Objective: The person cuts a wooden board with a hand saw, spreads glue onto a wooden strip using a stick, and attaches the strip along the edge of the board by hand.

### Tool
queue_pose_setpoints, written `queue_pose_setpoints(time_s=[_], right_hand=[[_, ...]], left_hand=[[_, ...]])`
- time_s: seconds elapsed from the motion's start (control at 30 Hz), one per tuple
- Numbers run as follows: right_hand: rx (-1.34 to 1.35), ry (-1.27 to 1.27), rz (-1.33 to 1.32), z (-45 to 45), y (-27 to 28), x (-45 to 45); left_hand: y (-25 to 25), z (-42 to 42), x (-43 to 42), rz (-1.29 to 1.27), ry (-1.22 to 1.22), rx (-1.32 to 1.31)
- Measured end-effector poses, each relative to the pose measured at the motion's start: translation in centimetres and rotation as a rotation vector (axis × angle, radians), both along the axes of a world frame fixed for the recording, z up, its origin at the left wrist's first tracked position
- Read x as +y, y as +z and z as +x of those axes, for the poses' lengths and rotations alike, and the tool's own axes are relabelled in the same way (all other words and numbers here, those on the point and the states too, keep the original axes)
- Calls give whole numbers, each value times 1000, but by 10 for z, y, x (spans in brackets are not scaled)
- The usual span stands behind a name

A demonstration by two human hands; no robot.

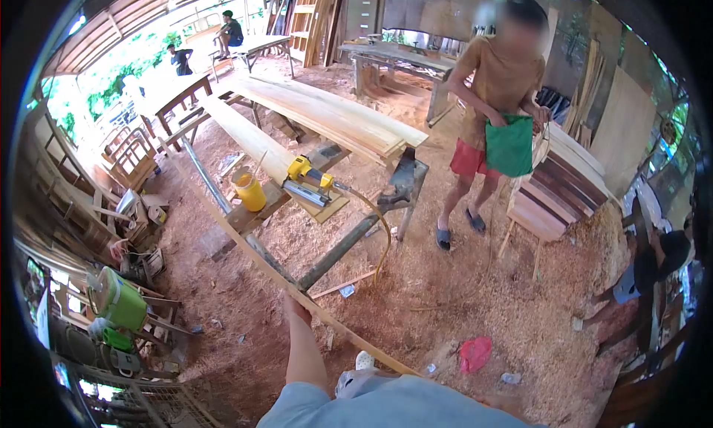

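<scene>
My left hand (296, 307) is closed around the edge of a long, narrow wooden board (261, 266); its fingers are mostly hidden behind the wood. The board slants from the metal-and-wood work frame (338, 251) down to my body. Beyond my hand, a yellow nail gun (310, 177) with a hose lies on a plank (256, 144). Beside it a yellow container (250, 192) stands on a crossbeam. My right hand does not show.
Wide planks (327, 112) lie stacked on the frame. A person (494, 79) stands at the right holding a green bag (509, 144), near stacked boards (557, 190). Wood shavings cover the floor, with a red plastic bag (476, 354). A green bucket (122, 300) is at left.
</scene>
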State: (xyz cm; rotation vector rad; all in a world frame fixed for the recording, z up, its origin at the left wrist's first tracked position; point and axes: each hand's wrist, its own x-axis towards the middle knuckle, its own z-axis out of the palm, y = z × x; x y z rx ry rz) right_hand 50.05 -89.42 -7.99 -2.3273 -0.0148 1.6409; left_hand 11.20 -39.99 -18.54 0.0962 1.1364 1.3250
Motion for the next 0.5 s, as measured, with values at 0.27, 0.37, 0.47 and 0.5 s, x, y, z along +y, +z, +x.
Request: queue_pose_setpoints(time_s=[0.27,0.37,0.47,0.5], right_hand=[[-80,-79,126,1,-10,7],[-101,-131,182,8,-17,4],[-114,-183,233,24,-24,4],[-122,-201,254,32,-26,4]], left_hand=[[-70,5,-51,83,-115,-272],[-77,17,-70,116,-171,-331],[-71,35,-87,163,-227,-371],[-68,40,-90,184,-241,-377]])
